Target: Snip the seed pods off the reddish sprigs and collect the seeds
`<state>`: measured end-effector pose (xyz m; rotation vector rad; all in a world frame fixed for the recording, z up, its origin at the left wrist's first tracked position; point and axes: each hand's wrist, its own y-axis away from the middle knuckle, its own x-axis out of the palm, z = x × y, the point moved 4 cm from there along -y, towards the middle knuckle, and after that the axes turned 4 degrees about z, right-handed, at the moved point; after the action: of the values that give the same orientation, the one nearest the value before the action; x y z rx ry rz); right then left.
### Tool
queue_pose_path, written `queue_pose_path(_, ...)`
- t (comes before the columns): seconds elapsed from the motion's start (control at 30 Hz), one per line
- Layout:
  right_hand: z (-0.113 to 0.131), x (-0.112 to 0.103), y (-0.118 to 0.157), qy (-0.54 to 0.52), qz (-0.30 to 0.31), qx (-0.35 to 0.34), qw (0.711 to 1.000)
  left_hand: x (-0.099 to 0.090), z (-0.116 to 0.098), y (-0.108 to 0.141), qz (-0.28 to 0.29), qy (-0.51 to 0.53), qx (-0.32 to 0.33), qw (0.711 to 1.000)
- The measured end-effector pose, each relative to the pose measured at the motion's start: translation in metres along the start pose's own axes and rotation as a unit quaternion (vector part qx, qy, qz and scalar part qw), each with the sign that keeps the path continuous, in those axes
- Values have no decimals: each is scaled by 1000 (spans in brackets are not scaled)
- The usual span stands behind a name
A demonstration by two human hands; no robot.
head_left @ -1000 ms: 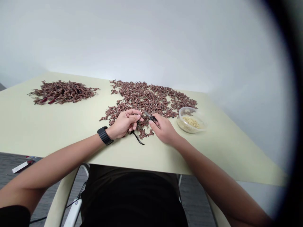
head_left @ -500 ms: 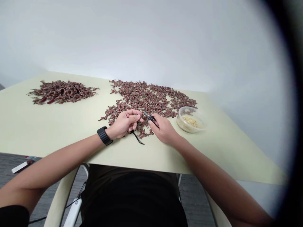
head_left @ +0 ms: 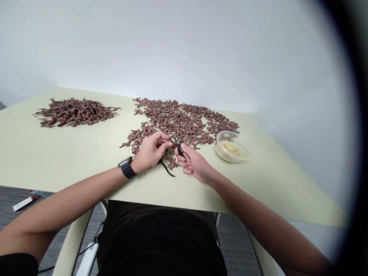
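Clear plastic tub (head_left: pixel 218 150) holds loose pale yellow bits (head_left: pixel 231 149).

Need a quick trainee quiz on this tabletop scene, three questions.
1. Which wrist wears the black strapped wristwatch?
2. True or false: the round clear plastic bowl holds pale yellow bits.
3. What does the bare right hand hold: A, a pen, or B, small black pliers?

Key: 1 left; 2 true; 3 B.
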<state>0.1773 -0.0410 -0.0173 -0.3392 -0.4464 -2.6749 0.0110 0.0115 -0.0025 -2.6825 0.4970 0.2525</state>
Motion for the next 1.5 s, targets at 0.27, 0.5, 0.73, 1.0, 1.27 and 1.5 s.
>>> queue_pose_path(0.27, 19, -3, 10, -128, 121, 110, 978, -13, -1, -7, 58, -226, 160, 959)
queue_pose_path(0.5, 22, -33, 1, 284, -167, -142, 934, -3, 12, -9, 47, 140, -70, 987)
queue_pose_path(0.73, 28, -31, 9, 577, -195, -257, 750, 4, 14, -7, 83, 332, -169, 924)
queue_pose_path(1.0, 24, -30, 7, 634, -175, -254, 709, 5, 12, -5, 91, 355, -173, 914)
queue_pose_path(1.27, 20, -24, 8, 610, -191, -241, 730, 7, 10, -6, 100, 387, -183, 898)
queue_pose_path(1.5, 7, -7, 1, 480, -205, -206, 828, 13, 1, 0, 32, 292, -125, 948)
